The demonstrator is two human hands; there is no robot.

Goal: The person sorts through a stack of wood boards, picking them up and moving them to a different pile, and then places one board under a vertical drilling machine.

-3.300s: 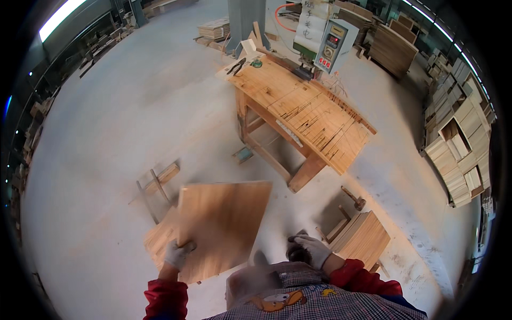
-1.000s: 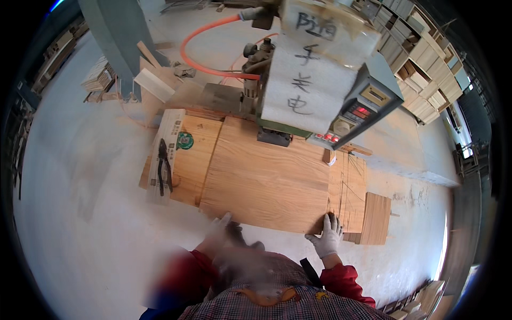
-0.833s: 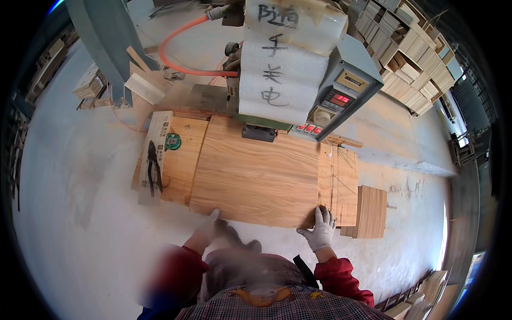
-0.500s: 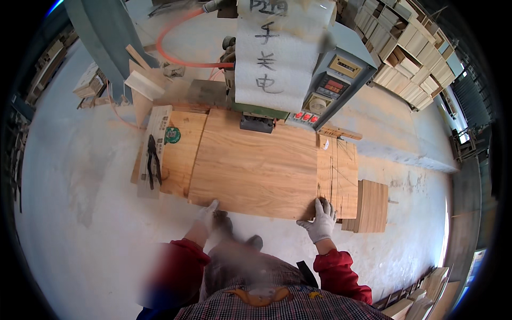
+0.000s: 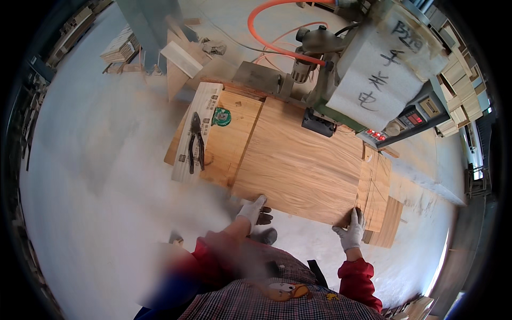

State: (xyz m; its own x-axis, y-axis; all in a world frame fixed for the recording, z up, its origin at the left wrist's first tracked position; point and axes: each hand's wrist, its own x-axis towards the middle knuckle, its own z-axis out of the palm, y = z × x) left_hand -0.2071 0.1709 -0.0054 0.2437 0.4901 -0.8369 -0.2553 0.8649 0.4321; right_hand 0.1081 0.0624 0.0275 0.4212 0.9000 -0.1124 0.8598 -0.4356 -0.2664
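Observation:
A wide, flat wooden panel (image 5: 304, 160) with streaky brown grain lies on the work table, its front edge toward me. My right hand (image 5: 350, 230), in a pale glove with dark fingertips, grips the panel's right front corner, thumb spread along the front edge. By the left part of that edge is my left hand (image 5: 253, 212), gloved alike. Its fingers are apart, and the dark-coated ones hang in front of the edge over the floor. Above the panel's far side is a machine head with a black block (image 5: 318, 122); a paper sheet (image 5: 376, 80) with handwriting covers its front.
Black-handled pliers (image 5: 196, 144) rest on a pale board (image 5: 205, 109) at the table's left, beside a round green object (image 5: 221, 116). A control box (image 5: 421, 114) stands right of the machine head. Stacked wooden boards (image 5: 391, 226) lie beyond the right end. An orange hose (image 5: 261, 34) arches behind.
My view has swung left, so the table, panel and machine sit farther right in the picture. Both hands stay by the panel's front edge; the panel shows no clear shift on the table.

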